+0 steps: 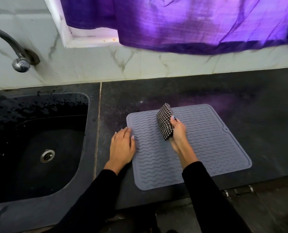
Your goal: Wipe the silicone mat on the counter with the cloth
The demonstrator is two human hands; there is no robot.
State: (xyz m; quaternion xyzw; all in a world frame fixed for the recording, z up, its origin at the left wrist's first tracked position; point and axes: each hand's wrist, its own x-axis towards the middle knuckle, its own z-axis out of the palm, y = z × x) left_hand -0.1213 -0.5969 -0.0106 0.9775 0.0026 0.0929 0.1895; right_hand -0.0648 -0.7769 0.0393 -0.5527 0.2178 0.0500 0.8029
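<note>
Grey silicone mat (207,148) lies on the dark counter (240,98). Your right hand (178,130) grips the checked cloth (165,122) over it. Your left hand (122,145) rests flat on its left edge.

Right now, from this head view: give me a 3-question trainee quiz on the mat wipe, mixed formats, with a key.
1. True or false: the right hand grips the checked cloth.
2. Multiple choice: where does the left hand rest? A) in the sink B) on the left edge of the silicone mat C) on the tap
3. Fill in: the sink lies to the ____ of the mat.

Key: 1 true; 2 B, fingers laid flat across the mat's left edge and the counter; 3 left.
</note>
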